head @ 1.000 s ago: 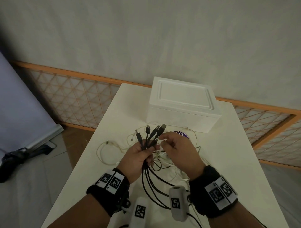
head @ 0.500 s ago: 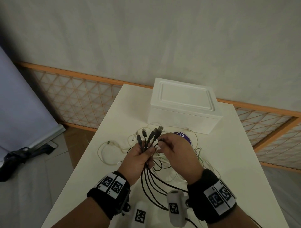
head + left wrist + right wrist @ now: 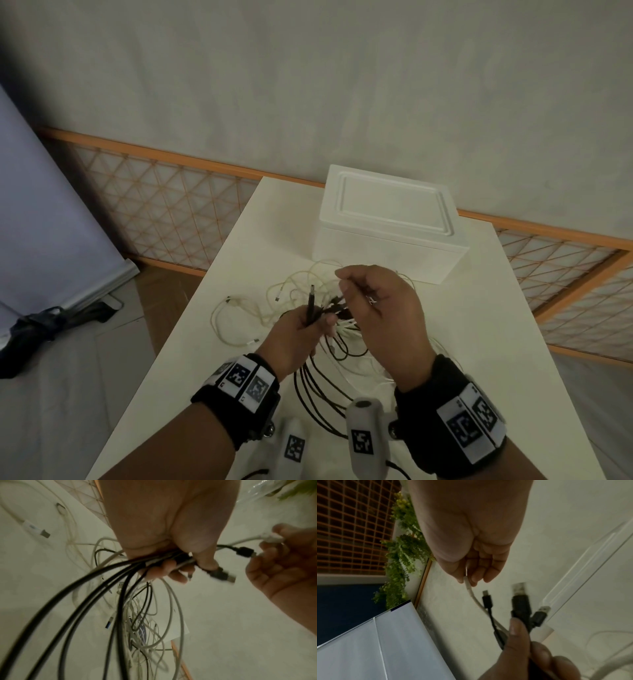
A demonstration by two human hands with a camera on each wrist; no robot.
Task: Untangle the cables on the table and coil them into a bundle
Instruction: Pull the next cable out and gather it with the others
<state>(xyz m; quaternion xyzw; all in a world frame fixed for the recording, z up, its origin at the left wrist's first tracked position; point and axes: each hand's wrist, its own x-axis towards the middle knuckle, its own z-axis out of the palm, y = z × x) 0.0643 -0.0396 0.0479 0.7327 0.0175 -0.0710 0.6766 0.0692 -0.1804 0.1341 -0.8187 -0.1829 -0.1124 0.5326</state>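
Note:
My left hand (image 3: 301, 325) grips a bunch of black cables (image 3: 315, 383) near their plug ends; their loops hang down to the white table (image 3: 479, 342). In the left wrist view the black cables (image 3: 89, 582) fan out below the left hand (image 3: 171, 550), with black USB plugs (image 3: 223, 574) sticking out past the thumb. My right hand (image 3: 373, 301) pinches the end of a white cable (image 3: 471, 589) between thumb and fingers, just right of the left hand. A tangle of white cables (image 3: 294, 291) lies on the table behind both hands.
A white foam box (image 3: 390, 222) stands at the back of the table, close behind the tangle. An orange lattice fence (image 3: 164, 202) runs along the wall. The floor drops off at the table's left edge, where a dark bag (image 3: 34, 325) lies.
The plug ends in my left hand have tipped down from upright. My right hand has taken hold of a white cable end and lifted slightly above the left hand.

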